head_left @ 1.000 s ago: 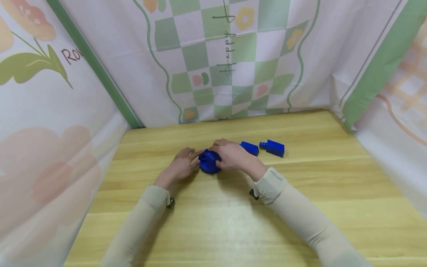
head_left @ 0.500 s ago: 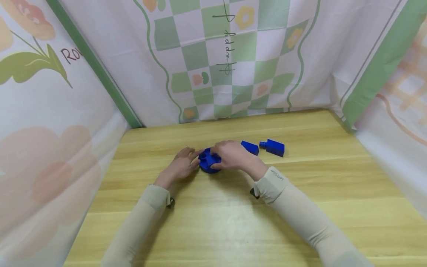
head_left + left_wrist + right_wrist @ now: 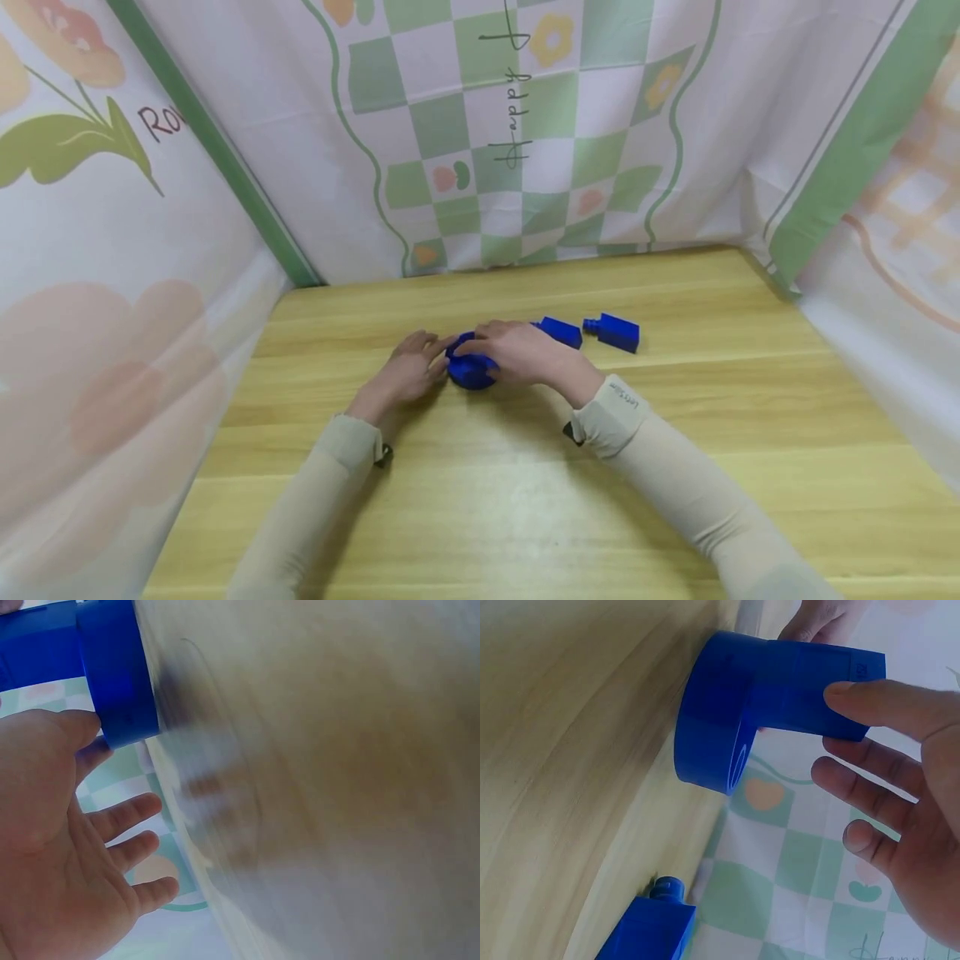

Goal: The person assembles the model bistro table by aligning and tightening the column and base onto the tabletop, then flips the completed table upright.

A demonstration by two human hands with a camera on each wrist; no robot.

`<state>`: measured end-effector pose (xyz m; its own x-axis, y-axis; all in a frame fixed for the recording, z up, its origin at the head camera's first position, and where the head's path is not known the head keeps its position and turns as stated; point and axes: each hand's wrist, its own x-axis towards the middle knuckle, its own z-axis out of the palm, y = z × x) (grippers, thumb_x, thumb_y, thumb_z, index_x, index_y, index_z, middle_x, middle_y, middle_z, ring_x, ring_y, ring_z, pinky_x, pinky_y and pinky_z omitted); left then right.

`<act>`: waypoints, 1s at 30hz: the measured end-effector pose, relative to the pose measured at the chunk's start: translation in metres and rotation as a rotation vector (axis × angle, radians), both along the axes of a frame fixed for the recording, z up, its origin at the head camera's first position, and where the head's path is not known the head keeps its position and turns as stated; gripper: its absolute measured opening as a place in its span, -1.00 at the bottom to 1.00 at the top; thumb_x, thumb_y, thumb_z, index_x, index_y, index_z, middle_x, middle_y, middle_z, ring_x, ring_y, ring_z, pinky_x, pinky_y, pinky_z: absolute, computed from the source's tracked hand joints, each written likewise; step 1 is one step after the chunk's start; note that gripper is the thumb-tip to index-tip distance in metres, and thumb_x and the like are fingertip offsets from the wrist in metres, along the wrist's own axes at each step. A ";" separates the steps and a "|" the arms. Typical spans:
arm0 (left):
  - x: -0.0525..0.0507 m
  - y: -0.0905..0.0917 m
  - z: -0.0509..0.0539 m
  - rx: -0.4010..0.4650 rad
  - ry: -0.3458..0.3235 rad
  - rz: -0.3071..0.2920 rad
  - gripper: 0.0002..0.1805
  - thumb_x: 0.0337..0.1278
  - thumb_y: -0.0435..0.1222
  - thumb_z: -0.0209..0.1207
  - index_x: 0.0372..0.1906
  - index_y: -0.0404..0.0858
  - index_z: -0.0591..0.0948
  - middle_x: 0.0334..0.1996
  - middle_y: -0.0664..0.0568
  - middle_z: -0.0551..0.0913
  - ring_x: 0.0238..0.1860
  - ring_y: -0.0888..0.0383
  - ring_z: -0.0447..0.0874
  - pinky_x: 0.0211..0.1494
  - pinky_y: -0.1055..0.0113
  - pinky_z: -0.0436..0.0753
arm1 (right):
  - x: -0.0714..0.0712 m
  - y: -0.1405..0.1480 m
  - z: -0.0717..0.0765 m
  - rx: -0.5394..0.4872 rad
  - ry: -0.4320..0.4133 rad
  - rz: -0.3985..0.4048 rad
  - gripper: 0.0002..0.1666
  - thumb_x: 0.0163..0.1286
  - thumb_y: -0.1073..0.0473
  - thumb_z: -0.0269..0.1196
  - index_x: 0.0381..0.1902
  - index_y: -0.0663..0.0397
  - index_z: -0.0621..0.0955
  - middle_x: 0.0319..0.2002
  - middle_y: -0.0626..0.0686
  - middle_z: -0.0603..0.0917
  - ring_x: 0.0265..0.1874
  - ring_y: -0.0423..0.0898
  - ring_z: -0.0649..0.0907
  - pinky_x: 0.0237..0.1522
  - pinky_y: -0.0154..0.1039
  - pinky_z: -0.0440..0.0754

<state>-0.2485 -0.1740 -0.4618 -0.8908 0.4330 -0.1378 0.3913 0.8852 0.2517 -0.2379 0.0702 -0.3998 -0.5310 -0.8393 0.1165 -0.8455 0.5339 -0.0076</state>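
Observation:
In the right wrist view, a blue rectangular block (image 3: 802,682) stands upright on a round blue base (image 3: 709,712) with recesses in its top. My right hand (image 3: 525,354) grips the block between thumb and fingers. The joint between block and base is hidden. On the base's left side, my left hand (image 3: 408,367) rests its thumb and index finger against the rim, the other fingers spread, as the left wrist view shows. Right of the base lie two loose blue blocks, one near block (image 3: 562,332) and one farther block (image 3: 617,332), the farther with a ribbed neck.
The wooden table (image 3: 525,500) lies under everything. A printed curtain (image 3: 525,125) hangs along the back edge, and further cloth panels stand at the left and right sides.
My right hand's fingers have shifted round the block, the index finger now reaching left across it, and the block appears turned. My left hand and the loose blocks stay in place.

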 end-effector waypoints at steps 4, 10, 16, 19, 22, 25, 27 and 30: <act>0.000 0.000 0.000 -0.007 -0.011 0.007 -0.42 0.60 0.03 -0.25 0.59 0.09 0.12 0.54 -0.17 0.17 0.61 -0.18 -0.11 0.65 -0.09 -0.06 | 0.000 0.000 0.004 0.021 -0.018 0.000 -0.42 0.34 0.09 0.37 0.31 -0.19 0.55 0.05 0.04 0.67 -0.01 -0.01 0.69 0.04 -0.08 0.70; 0.000 0.000 -0.001 -0.013 -0.012 0.012 -0.43 0.60 0.03 -0.26 0.59 0.11 0.10 0.54 -0.17 0.17 0.61 -0.19 -0.10 0.64 -0.10 -0.06 | -0.002 0.000 0.002 0.022 -0.024 -0.011 -0.42 0.34 0.07 0.38 0.31 -0.22 0.55 0.04 0.03 0.67 -0.03 -0.01 0.70 0.01 -0.06 0.70; 0.002 0.000 -0.005 -0.003 0.015 0.007 -0.43 0.59 0.02 -0.23 0.58 0.10 0.12 0.52 -0.16 0.21 0.60 -0.17 -0.03 0.63 -0.11 0.02 | 0.000 0.002 -0.001 0.015 -0.153 -0.076 -0.22 0.29 0.08 0.42 0.44 -0.21 0.41 0.26 0.11 0.58 0.18 0.08 0.63 0.15 0.03 0.65; 0.003 -0.001 -0.006 0.007 0.038 -0.004 -0.41 0.59 0.01 -0.21 0.59 0.04 0.12 0.50 -0.16 0.24 0.58 -0.16 0.02 0.61 -0.10 0.07 | 0.000 0.003 -0.003 0.014 -0.229 -0.136 -0.10 0.25 0.10 0.44 0.50 -0.23 0.33 0.36 0.16 0.51 0.28 0.13 0.57 0.23 0.08 0.60; 0.004 -0.002 -0.003 0.034 0.062 -0.010 -0.40 0.58 0.00 -0.17 0.58 -0.01 0.14 0.48 -0.16 0.27 0.56 -0.15 0.09 0.59 -0.11 0.14 | -0.001 0.005 -0.004 0.009 -0.271 -0.189 -0.11 0.27 0.11 0.43 0.51 -0.23 0.32 0.38 0.18 0.49 0.31 0.15 0.54 0.25 0.11 0.58; 0.007 -0.002 0.001 0.059 0.082 -0.013 -0.40 0.56 0.00 -0.13 0.57 -0.04 0.18 0.46 -0.15 0.29 0.54 -0.14 0.13 0.57 -0.11 0.18 | -0.002 0.007 -0.004 0.004 -0.289 -0.220 -0.14 0.30 0.11 0.40 0.51 -0.22 0.32 0.38 0.20 0.49 0.31 0.17 0.54 0.25 0.12 0.58; 0.009 -0.003 0.003 0.066 0.098 -0.019 -0.40 0.55 0.00 -0.09 0.55 -0.06 0.21 0.45 -0.15 0.31 0.52 -0.14 0.16 0.56 -0.11 0.20 | -0.003 0.009 -0.004 0.000 -0.292 -0.230 -0.16 0.32 0.10 0.38 0.51 -0.21 0.32 0.38 0.21 0.49 0.31 0.17 0.54 0.25 0.13 0.57; 0.012 -0.002 0.007 0.072 0.125 -0.033 -0.40 0.53 -0.01 -0.05 0.53 -0.09 0.25 0.44 -0.14 0.32 0.52 -0.14 0.17 0.57 -0.10 0.19 | -0.005 0.012 -0.004 -0.007 -0.292 -0.237 -0.18 0.34 0.11 0.36 0.50 -0.19 0.33 0.37 0.21 0.49 0.32 0.18 0.54 0.27 0.13 0.55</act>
<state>-0.2362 -0.1764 -0.4552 -0.8843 0.4669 0.0063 0.4522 0.8528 0.2614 -0.2430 0.0817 -0.4036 -0.7224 -0.6886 -0.0628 -0.6600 0.7138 -0.2344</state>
